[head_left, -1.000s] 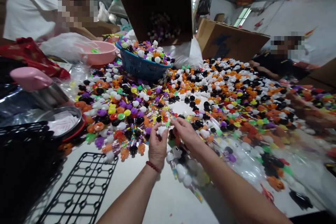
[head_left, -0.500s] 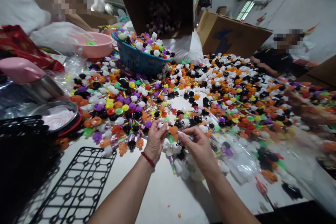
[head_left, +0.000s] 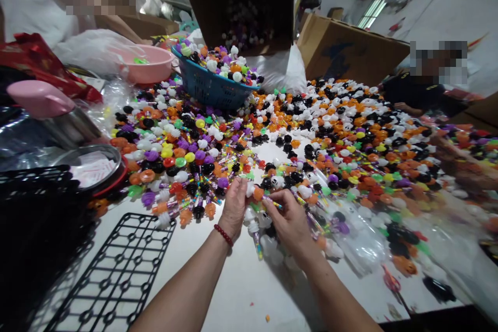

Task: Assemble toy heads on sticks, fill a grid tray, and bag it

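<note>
My left hand (head_left: 235,207), with a red bead bracelet on its wrist, is closed at the front edge of a large pile of small colourful toys (head_left: 194,150). Its thumb and fingers pinch a white piece (head_left: 250,189). Close beside it, my right hand (head_left: 287,215) is closed on a thin striped tube (head_left: 274,204). An orange piece (head_left: 258,193) sits between the two hands. Below them lie white ghost-like pieces (head_left: 252,226) and a striped tube (head_left: 258,249) on the white table (head_left: 233,290).
A black plastic grid (head_left: 116,270) lies left of my forearm. Behind are a blue basket (head_left: 213,88), a pink basin (head_left: 150,65) and cardboard boxes (head_left: 350,46). Scissors (head_left: 391,280) and clear bags (head_left: 361,244) lie right. Two other people are at the far sides.
The whole view has shifted slightly, so most things appear a little further right. Both hands stay close together and still hold the small pieces.
</note>
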The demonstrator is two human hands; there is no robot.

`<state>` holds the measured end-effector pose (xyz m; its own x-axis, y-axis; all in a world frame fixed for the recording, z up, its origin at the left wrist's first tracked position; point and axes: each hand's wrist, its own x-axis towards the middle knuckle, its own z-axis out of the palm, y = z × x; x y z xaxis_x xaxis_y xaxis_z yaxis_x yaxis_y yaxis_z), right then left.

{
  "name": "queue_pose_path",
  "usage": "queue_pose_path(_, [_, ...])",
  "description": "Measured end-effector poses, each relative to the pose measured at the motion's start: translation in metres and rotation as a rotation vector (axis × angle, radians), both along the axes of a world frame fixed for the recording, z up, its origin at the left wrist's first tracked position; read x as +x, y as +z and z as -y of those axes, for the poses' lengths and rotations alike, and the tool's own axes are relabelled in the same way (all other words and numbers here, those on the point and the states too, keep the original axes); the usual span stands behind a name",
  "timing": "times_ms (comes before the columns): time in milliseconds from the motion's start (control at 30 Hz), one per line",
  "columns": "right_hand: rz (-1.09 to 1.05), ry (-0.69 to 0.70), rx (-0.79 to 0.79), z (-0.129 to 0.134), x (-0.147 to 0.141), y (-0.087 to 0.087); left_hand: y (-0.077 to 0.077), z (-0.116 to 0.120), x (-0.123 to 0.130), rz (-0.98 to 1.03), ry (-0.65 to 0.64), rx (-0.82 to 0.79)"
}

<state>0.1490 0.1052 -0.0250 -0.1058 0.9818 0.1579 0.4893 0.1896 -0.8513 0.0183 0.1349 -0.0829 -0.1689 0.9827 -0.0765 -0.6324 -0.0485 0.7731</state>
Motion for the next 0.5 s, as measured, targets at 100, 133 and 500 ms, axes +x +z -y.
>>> queue_pose_path(100, [0.029,0.108,0.016,-0.001,0.001,0.003,-0.001,0.001,0.000,-0.025,0.015,-0.014])
queue_pose_path(133, [0.041,0.141,0.017,-0.002,0.002,0.004,-0.001,0.001,0.000,-0.032,0.018,-0.027])
queue_pose_path(500, [0.087,0.266,-0.021,-0.013,0.012,0.004,0.002,0.006,-0.004,-0.294,0.022,-0.029])
